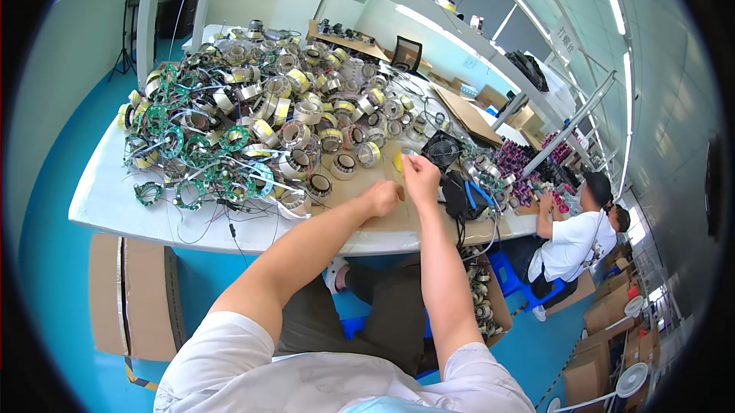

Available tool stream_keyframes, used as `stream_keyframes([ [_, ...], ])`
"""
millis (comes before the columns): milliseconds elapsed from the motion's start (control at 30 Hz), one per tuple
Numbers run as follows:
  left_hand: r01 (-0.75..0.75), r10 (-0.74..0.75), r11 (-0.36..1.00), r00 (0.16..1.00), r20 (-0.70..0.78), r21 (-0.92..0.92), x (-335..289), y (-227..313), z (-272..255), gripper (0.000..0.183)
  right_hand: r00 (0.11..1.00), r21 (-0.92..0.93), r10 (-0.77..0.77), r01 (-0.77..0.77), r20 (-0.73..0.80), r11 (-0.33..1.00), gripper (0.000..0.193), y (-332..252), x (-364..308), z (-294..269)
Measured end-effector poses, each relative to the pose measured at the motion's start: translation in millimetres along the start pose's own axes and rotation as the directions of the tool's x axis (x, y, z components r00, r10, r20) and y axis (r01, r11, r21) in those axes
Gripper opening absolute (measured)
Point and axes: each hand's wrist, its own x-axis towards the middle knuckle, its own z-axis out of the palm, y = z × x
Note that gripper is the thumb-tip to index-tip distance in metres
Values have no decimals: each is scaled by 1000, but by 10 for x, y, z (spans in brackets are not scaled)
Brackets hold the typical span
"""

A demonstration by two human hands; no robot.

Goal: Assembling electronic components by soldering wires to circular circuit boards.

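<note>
Over the near edge of the table, my left hand [383, 198] is closed with its fingers curled in. Just right of it and a little farther off, my right hand [420, 178] is raised with its fingertips pinched together. Whatever either holds is too small or hidden to make out. A yellow piece [398, 161] shows right beside my right fingertips; whether they touch it I cannot tell. Left of my hands lie ring-shaped motor stators with copper windings, the closest a white-rimmed stator [344, 166]. Another stator [318, 186] rests nearer me.
A large heap of stators [279, 95] and green ring circuit boards [236, 138] with wires covers the left table. Right of my hands are a black fan [442, 150] and blue-handled pliers [478, 194]. A carton of stators [481, 298] stands below; a co-worker [574, 241] sits at right.
</note>
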Motion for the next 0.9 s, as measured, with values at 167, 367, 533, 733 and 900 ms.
stream_keyframes([
  [167, -44, 42, 999, 997, 67, 20, -62, 77, -43, 28, 943, -623, 130, 96, 307, 776, 53, -166, 500, 501],
  [367, -72, 64, 991, 995, 80, 110, -72, 87, -27, 29, 891, -635, 201, 118, 407, 764, 52, -69, 591, 572],
  [533, -126, 117, 990, 983, 141, 59, -118, 155, -88, 29, 937, -356, 160, -41, 310, 933, 50, -71, 370, 97],
  [733, -127, 132, 991, 975, 178, -38, -124, 145, -102, 23, 987, -363, -74, 122, 143, 924, 48, 479, -204, -249],
  [900, -266, 290, 946, 951, 112, -187, -153, 115, -171, 24, 995, -238, -95, 101, 36, 966, 44, 670, -525, -101],
])
